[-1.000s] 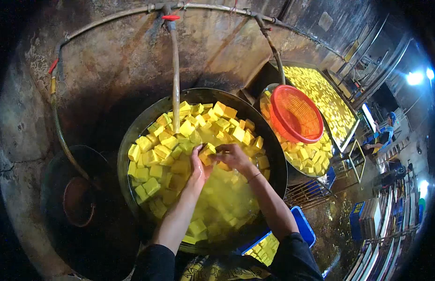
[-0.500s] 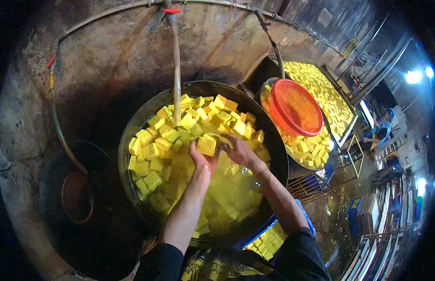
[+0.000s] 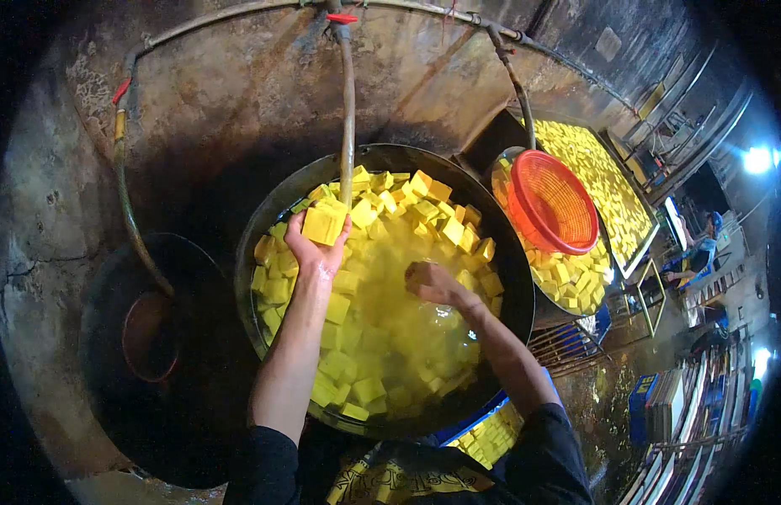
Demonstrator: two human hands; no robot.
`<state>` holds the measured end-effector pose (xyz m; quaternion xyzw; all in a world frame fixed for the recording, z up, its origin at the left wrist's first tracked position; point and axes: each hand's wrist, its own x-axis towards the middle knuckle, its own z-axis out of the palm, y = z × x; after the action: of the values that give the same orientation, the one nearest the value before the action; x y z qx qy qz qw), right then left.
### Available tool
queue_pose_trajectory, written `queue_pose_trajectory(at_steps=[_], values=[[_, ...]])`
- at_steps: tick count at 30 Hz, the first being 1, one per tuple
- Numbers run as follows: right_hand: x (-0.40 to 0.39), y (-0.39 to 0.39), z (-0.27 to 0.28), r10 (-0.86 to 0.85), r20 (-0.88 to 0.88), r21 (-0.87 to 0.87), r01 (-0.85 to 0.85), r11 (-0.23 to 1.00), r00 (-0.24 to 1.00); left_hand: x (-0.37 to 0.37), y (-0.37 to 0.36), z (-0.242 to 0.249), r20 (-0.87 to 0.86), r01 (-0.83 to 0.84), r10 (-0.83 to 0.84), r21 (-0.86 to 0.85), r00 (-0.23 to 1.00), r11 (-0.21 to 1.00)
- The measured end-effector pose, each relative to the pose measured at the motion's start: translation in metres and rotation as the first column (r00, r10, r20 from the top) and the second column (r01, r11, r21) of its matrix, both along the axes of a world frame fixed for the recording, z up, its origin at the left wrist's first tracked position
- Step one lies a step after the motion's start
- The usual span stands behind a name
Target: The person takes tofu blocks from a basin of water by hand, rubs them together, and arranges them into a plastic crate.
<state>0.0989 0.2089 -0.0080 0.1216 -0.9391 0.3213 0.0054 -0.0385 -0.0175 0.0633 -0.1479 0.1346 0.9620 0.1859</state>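
Observation:
My left hand [image 3: 319, 246] holds up a yellow block [image 3: 325, 221] between thumb and fingers, above the left part of a large round vat [image 3: 249, 252]. Cloudy yellow water fills the vat, with many yellow blocks [image 3: 435, 225] heaped at its far side and others under the surface. Near the middle, my right hand [image 3: 434, 284] is at the water, its fingers curled and partly hidden; whether it grips anything cannot be made out. A pipe [image 3: 348, 126] comes down behind the block in my left hand.
An orange basket [image 3: 552, 202] rests on another vat of yellow blocks [image 3: 571, 282] at the right, beside a large tray of blocks [image 3: 588, 160]. A dark vat [image 3: 209, 337] stands at left. A crate [image 3: 491, 433] of blocks is near my body. A person [image 3: 702, 248] is at far right.
My left hand has moved left and up with a yellow block. My right hand has drawn away from it, down to the water, with its fingers more curled. The view has shifted slightly.

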Motion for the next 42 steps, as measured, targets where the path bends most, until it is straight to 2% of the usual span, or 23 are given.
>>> queue_pose_trajectory(at_steps=[2,4,6,12,14,15,16,18,21,24,25,26,28,29,30,32,34,36,37,38,40,41,42], values=[[-0.023,-0.044,0.020,0.039,-0.017,0.283,-0.032,0.959,0.999,0.002,-0.004,0.000,-0.004,0.013,-0.013,0.009,1.000,1.000],[-0.032,-0.090,0.015,-0.102,-0.132,0.231,0.131,0.964,0.986,0.001,-0.009,-0.006,-0.071,0.046,-0.045,0.004,0.996,0.999],[-0.040,-0.129,-0.002,-0.273,0.008,0.377,0.250,0.892,0.962,-0.002,-0.014,-0.008,-0.010,-0.001,0.001,0.004,1.000,1.000],[-0.044,-0.135,-0.016,-0.273,-0.085,0.397,0.284,0.872,0.958,-0.001,-0.028,-0.022,-0.076,0.002,-0.003,-0.018,0.997,1.000],[-0.047,-0.105,-0.017,-0.265,0.103,0.196,0.242,0.950,0.959,-0.003,-0.029,-0.029,-0.080,-0.022,0.021,-0.002,0.997,1.000],[-0.049,-0.083,-0.042,-0.247,0.189,-0.070,0.264,0.962,0.950,-0.001,-0.028,-0.028,-0.055,-0.015,0.015,-0.006,0.998,1.000],[-0.046,-0.078,-0.034,-0.211,0.266,-0.328,0.295,0.897,0.940,0.001,-0.027,-0.027,-0.031,-0.004,0.004,-0.010,1.000,1.000],[-0.016,-0.068,0.011,-0.211,0.323,-0.616,0.374,0.693,0.923,0.006,-0.022,-0.028,0.001,0.011,-0.011,-0.020,1.000,1.000],[0.004,-0.057,0.044,-0.156,0.247,-0.763,0.291,0.577,0.956,0.006,0.000,-0.060,-0.112,0.124,-0.128,-0.040,0.985,0.991],[0.025,-0.077,0.112,-0.281,0.330,-0.696,0.433,0.573,0.901,0.029,0.025,-0.045,0.056,0.173,-0.164,-0.261,0.985,0.950],[0.026,-0.078,0.118,-0.260,0.318,-0.702,0.410,0.582,0.912,0.036,0.037,-0.044,-0.030,0.165,-0.167,-0.040,0.986,0.985],[0.029,-0.079,0.125,-0.281,0.319,-0.703,0.425,0.571,0.905,0.049,0.040,-0.046,-0.082,0.285,-0.288,-0.042,0.954,0.958],[0.036,-0.085,0.139,-0.344,0.332,-0.507,0.474,0.720,0.878,0.065,0.054,-0.053,-0.142,0.299,-0.302,-0.043,0.943,0.953],[0.032,-0.073,0.105,-0.332,0.083,-0.569,0.318,0.759,0.940,0.070,0.060,-0.057,-0.073,0.402,-0.399,0.019,0.914,0.916],[0.035,-0.074,0.109,-0.388,0.106,-0.515,0.384,0.766,0.915,0.076,0.064,-0.054,-0.066,0.425,-0.423,0.015,0.904,0.905],[0.048,-0.069,0.118,-0.526,0.256,-0.467,0.580,0.667,0.811,0.090,0.076,-0.050,-0.052,0.413,-0.410,0.132,0.911,0.901],[0.062,-0.071,0.126,-0.539,0.206,-0.569,0.548,0.613,0.817,0.105,0.089,-0.042,-0.026,0.397,-0.401,0.218,0.916,0.892],[0.077,-0.072,0.138,-0.526,0.031,-0.551,0.453,0.701,0.850,0.123,0.101,-0.035,0.030,0.445,-0.448,0.058,0.894,0.893],[0.085,-0.065,0.145,-0.511,-0.146,-0.243,0.470,0.849,0.847,0.129,0.110,-0.044,-0.121,0.508,-0.495,0.141,0.861,0.850],[0.093,-0.063,0.140,-0.630,-0.220,-0.073,0.631,0.772,0.745,0.140,0.119,-0.052,-0.116,0.537,-0.525,0.133,0.843,0.833],[0.113,-0.043,0.144,-0.600,-0.389,-0.074,0.626,0.776,0.699,0.167,0.132,-0.037,-0.091,0.607,-0.600,0.114,0.795,0.787],[0.130,-0.033,0.147,-0.616,-0.361,-0.049,0.646,0.762,0.700,0.179,0.140,-0.033,-0.283,0.639,-0.594,0.104,0.754,0.762],[0.150,-0.030,0.159,-0.675,-0.252,0.011,0.699,0.715,0.693,0.182,0.147,-0.036,0.046,0.617,-0.771,0.571,0.635,0.542]])
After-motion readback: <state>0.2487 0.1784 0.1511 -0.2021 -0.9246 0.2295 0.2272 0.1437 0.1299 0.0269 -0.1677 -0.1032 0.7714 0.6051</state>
